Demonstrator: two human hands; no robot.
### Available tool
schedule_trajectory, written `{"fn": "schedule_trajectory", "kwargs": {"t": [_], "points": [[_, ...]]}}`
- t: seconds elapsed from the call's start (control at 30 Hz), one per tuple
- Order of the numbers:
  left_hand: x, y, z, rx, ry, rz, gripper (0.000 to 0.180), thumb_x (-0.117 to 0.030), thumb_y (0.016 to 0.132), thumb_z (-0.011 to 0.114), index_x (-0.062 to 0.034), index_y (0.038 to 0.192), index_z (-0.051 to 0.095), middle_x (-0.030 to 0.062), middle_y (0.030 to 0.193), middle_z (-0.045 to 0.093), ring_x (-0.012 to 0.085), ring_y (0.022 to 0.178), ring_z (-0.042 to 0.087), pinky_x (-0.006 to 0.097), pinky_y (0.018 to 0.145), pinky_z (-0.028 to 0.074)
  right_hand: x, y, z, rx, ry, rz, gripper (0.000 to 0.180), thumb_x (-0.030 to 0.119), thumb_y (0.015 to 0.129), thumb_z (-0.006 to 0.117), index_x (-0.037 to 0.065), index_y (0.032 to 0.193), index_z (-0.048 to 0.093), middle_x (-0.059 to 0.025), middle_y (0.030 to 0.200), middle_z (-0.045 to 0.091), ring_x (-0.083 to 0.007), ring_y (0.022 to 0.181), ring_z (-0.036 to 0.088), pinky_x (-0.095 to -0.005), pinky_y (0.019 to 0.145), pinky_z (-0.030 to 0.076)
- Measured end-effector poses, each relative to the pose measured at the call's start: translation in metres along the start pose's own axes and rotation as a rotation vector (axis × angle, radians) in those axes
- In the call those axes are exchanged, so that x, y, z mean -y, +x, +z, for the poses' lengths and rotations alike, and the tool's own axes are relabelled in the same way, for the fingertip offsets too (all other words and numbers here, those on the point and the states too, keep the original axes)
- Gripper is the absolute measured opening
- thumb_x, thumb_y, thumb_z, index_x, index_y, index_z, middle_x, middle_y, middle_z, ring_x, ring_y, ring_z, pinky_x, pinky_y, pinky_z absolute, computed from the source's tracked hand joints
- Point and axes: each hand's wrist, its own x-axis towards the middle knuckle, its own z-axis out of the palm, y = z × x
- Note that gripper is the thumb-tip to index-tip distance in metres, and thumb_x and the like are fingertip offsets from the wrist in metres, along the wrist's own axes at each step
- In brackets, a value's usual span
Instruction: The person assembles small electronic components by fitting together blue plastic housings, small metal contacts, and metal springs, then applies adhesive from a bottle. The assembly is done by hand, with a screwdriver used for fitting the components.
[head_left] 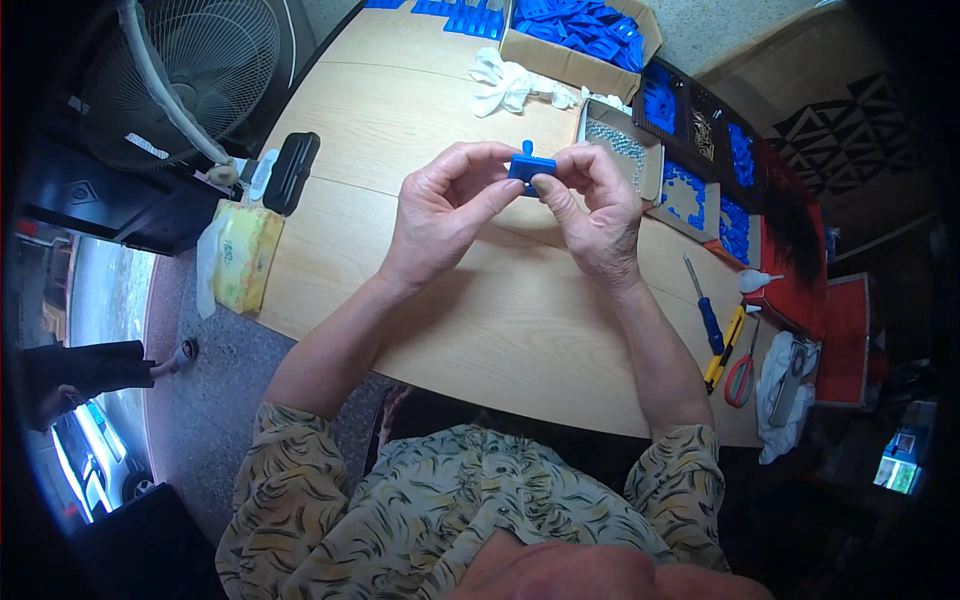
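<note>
Between my two hands, above the middle of the table, is a small blue plastic part (pixel 531 168) with a rounded knob on its top. My left hand (pixel 447 205) pinches its left side between thumb and fingers. On the other side, my right hand (pixel 600 212) grips it the same way, with the thumb on its near face. Just past the right hand lies an open box of small silvery balls or beads (pixel 617 140). The fingers partly hide the blue part, so its exact kind cannot be made out.
A cardboard box of blue plastic pieces (pixel 580 35) and white gloves (pixel 503 82) lie at the far side. Compartments with blue parts (pixel 684 193) line the right. Nearer are a screwdriver (pixel 706 310), yellow cutter (pixel 725 350) and scissors (pixel 741 378). A black case (pixel 292 173) sits left.
</note>
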Motion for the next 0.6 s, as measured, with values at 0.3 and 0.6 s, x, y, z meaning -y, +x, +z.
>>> {"fn": "schedule_trajectory", "kwargs": {"t": [0.3,0.6], "points": [[-0.004,0.003,-0.001,0.069,0.030,0.033,0.027,0.001,0.090,0.068,-0.0008,0.117,0.064,0.0042,0.109,0.060,0.0100,0.100,0.062,0.025,0.085,0.054,-0.001,0.001,0.002,-0.024,-0.050,-0.137,0.020,0.005,0.085,0.074,0.002,0.097,0.057,-0.0065,0.086,0.060,-0.0154,0.077,0.062,-0.0290,0.072,0.050],[-0.004,0.002,0.005,0.031,0.058,0.177,0.026,0.006,0.089,0.066,-0.0005,0.114,0.061,0.0070,0.109,0.058,0.0140,0.104,0.063,0.028,0.087,0.056,-0.007,0.002,0.004,-0.061,-0.119,-0.453,0.023,0.000,0.082,0.074,0.002,0.097,0.057,-0.0082,0.087,0.061,-0.0202,0.077,0.061,-0.0315,0.069,0.050]]}}
